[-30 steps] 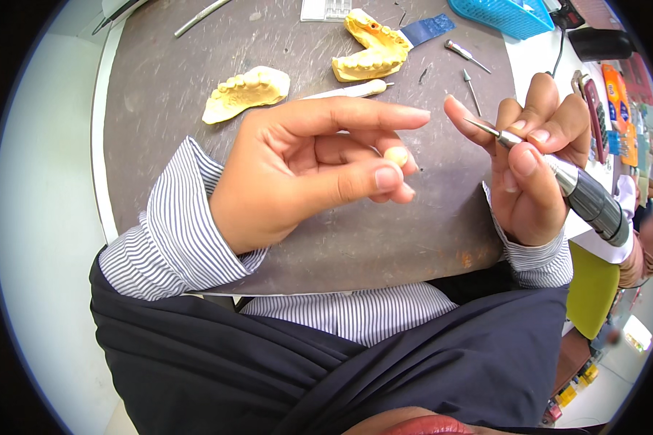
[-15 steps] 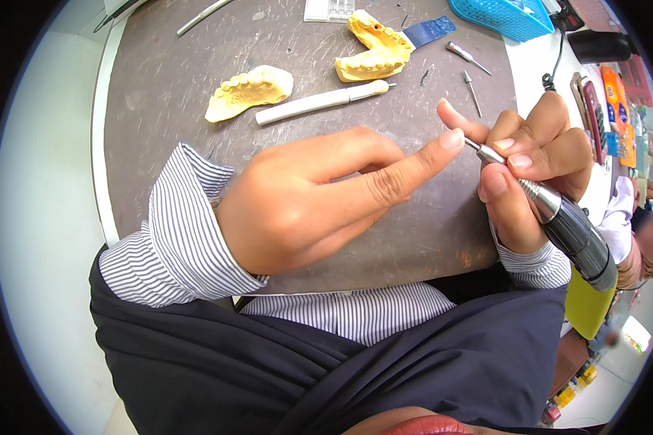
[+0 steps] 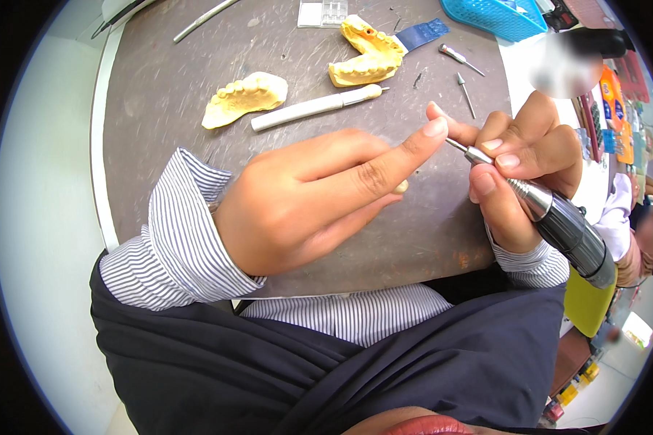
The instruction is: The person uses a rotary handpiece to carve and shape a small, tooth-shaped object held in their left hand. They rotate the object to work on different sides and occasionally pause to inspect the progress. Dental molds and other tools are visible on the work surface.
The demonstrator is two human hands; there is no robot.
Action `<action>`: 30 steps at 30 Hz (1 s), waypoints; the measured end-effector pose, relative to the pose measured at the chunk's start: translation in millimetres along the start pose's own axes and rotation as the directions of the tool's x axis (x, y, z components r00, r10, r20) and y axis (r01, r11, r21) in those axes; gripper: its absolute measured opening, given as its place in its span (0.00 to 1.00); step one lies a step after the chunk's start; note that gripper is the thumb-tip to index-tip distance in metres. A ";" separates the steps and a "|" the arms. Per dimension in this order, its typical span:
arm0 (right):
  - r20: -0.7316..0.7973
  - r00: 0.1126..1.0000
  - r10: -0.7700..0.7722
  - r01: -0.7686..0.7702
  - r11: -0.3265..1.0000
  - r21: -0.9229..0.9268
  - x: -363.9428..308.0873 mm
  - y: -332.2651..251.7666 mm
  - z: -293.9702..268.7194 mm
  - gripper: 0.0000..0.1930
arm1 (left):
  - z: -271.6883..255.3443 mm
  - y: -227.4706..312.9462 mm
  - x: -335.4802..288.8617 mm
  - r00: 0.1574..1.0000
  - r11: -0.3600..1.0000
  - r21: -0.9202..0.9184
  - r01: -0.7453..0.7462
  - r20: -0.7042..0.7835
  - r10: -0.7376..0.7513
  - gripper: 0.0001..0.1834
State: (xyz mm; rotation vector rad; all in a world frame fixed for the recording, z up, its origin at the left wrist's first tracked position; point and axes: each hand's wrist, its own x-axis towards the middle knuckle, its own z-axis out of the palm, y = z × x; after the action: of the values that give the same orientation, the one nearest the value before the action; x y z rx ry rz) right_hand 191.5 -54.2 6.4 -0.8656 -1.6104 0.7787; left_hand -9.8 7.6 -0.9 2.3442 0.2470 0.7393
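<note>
My right hand (image 3: 540,150) is wrapped round a black and silver rotary handpiece (image 3: 572,228), tilted with its thin metal tip up and to the left. The extended index finger of my left hand (image 3: 297,196) meets that tip, and the right index finger is close by. My other left fingers are curled in, with a small cream-coloured piece (image 3: 401,187) peeking out beneath them; most of it is hidden. Beyond the hands lie a yellow plaster dental cast (image 3: 247,100), a U-shaped yellow dental cast (image 3: 363,70) and a white pen-like tool (image 3: 301,112).
Two loose burs lie at the far right: a cone-headed bur (image 3: 466,94) and a second bur (image 3: 461,58). A blue strip (image 3: 424,35) touches the U-shaped cast. Farther back are a clear plastic case (image 3: 323,13), a blue basket (image 3: 479,16) and a thin rod (image 3: 203,22).
Both hands and the handpiece tip have shifted slightly left. More of the cream-coloured piece shows under my left fingers. The scene on the table sits slightly lower and farther left in view.
</note>
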 end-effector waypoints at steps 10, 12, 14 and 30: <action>-0.128 0.987 -0.094 0.094 0.996 -0.009 9.4 -23.8 -11.5 0.09 | -2.3 9.8 -6.8 0.997 0.996 -0.065 0.056 -0.052 -0.059 0.19; -0.197 0.962 -0.188 0.185 0.982 -0.034 10.6 -44.6 -33.3 0.04 | -6.8 11.9 -13.2 0.997 0.991 -0.118 0.070 -0.025 -0.073 0.16; -0.357 0.886 -0.295 0.342 0.937 0.075 -6.8 -57.3 -90.5 0.06 | 24.5 51.6 3.2 0.972 0.969 -0.079 0.235 0.016 -0.235 0.14; -0.954 0.237 -0.182 0.673 0.739 0.026 -155.6 25.6 -405.7 0.06 | 40.6 21.0 8.8 0.863 0.864 -0.131 0.485 0.232 -0.449 0.09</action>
State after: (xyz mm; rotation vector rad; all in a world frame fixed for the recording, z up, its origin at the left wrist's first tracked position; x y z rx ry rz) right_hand 614.4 -154.6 -16.6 -0.2849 -0.4914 0.0902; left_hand 20.2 -27.1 -8.7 2.0384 0.6118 0.2763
